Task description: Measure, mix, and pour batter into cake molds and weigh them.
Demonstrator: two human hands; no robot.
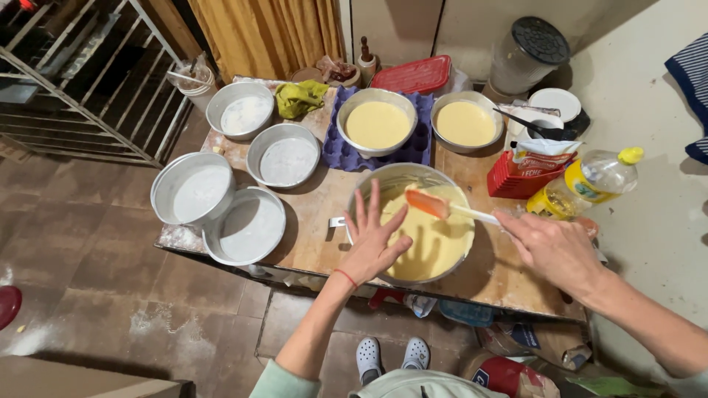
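A large metal bowl of yellow batter sits at the near edge of a wooden table. My left hand hovers over the bowl's left rim, fingers spread, holding nothing. My right hand grips the white handle of an orange spatula, whose blade is raised over the batter. Two smaller bowls of batter stand farther back.
Several floured round cake pans fill the table's left side. A yellow oil bottle, a red box, a red lid and a green cloth lie about. A metal rack stands at left.
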